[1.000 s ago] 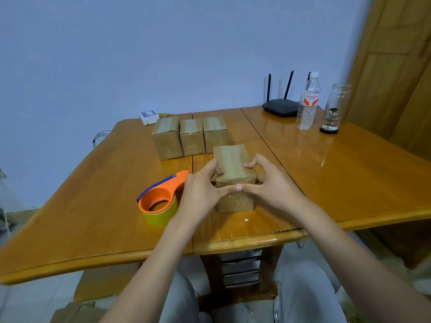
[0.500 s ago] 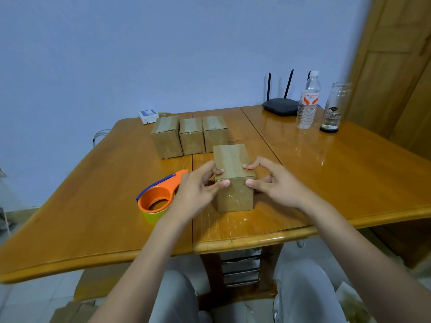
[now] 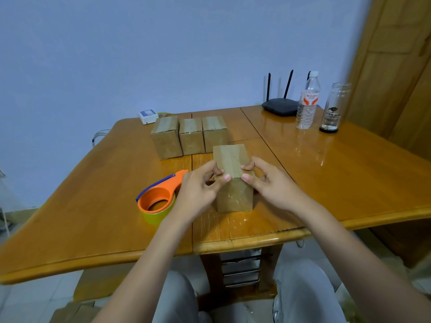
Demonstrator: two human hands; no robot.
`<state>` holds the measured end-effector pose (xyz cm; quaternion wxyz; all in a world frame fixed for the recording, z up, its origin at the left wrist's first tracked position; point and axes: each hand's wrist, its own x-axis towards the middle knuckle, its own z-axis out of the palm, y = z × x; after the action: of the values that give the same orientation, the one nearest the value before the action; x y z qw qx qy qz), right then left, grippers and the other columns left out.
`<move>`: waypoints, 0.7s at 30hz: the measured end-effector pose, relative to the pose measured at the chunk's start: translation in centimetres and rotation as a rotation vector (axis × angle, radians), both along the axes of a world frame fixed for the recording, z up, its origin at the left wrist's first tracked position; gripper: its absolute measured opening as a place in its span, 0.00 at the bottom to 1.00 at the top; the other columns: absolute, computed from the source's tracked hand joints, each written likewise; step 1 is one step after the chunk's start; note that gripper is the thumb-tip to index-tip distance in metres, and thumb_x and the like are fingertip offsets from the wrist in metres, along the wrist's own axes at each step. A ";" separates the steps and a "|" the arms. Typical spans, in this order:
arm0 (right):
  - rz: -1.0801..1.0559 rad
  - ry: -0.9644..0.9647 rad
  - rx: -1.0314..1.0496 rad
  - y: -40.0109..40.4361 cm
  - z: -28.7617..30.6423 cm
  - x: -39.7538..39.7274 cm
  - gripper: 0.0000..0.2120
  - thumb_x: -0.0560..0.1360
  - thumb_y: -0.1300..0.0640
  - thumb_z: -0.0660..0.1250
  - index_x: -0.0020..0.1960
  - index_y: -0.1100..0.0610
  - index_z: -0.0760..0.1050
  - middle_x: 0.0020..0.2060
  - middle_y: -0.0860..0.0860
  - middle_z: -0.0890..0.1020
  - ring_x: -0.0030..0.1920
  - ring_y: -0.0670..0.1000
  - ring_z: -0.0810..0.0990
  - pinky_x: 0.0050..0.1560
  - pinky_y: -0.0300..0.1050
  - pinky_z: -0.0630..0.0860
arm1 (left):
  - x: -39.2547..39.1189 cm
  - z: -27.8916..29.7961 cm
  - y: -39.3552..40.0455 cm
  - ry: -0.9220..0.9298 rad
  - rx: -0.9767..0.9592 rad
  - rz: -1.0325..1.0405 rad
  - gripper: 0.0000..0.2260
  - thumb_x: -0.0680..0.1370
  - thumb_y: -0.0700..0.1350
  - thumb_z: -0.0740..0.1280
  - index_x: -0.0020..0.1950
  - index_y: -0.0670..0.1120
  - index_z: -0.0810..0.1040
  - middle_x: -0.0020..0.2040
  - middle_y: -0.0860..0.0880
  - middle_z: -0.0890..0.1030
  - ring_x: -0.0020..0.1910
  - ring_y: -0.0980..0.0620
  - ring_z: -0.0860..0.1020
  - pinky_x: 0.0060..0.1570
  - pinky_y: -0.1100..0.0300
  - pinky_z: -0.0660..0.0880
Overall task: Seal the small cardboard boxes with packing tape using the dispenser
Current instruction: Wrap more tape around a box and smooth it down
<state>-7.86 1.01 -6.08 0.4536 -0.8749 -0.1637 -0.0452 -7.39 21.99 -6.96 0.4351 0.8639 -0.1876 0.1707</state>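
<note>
Both hands pinch the near top edge of the box [image 3: 233, 183]: the left hand [image 3: 198, 191] has thumb and forefinger curled on its left corner, the right hand [image 3: 270, 185] the same on its right corner, thumbs pressing where the tape [image 3: 231, 160] folds over the front edge. The box stands upright on the table [image 3: 105, 206], near its front edge, with the tape strip running down the middle of the lid.

The dispenser [image 3: 157, 201] lies just left of the left hand, not held. Three more boxes [image 3: 189, 136] stand in a row farther back, each with tape on top.

Risks, as I judge them: the thumbs press only at the corners, so the tape end on the front face may stay loose or wrinkle if it is not rubbed down in the middle. Pressing hard on the near edge could tip the tall box toward the person or slide it on the glossy wood. The left wrist sits close to the dispenser and could knock it.
</note>
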 end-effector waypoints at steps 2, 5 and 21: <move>-0.016 0.019 0.025 -0.1 0.1 0.1 0.06 0.80 0.41 0.64 0.50 0.41 0.70 0.54 0.45 0.83 0.42 0.41 0.84 0.42 0.41 0.80 | -0.1 -0.1 0.0 0.008 -0.026 0.018 0.11 0.78 0.54 0.69 0.46 0.48 0.75 0.53 0.59 0.80 0.55 0.64 0.77 0.41 0.73 0.76; -0.080 -0.001 0.042 0.6 0.4 -0.1 0.10 0.79 0.39 0.64 0.48 0.45 0.70 0.57 0.43 0.81 0.47 0.43 0.82 0.41 0.39 0.79 | -0.3 -0.2 -0.4 0.010 -0.113 0.049 0.15 0.76 0.56 0.71 0.44 0.46 0.74 0.48 0.62 0.82 0.52 0.66 0.79 0.40 0.71 0.77; -0.195 0.292 0.163 1.6 1.8 -0.4 0.23 0.85 0.50 0.57 0.79 0.44 0.59 0.72 0.52 0.71 0.62 0.58 0.79 0.55 0.55 0.83 | -0.7 -0.3 0.0 0.170 -0.243 -0.032 0.04 0.82 0.48 0.65 0.49 0.51 0.77 0.59 0.57 0.82 0.65 0.56 0.77 0.59 0.45 0.80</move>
<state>-8.26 2.65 -4.30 0.5352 -0.8443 -0.0063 0.0254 -8.08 21.97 -7.26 0.5535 0.8131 -0.1417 0.1113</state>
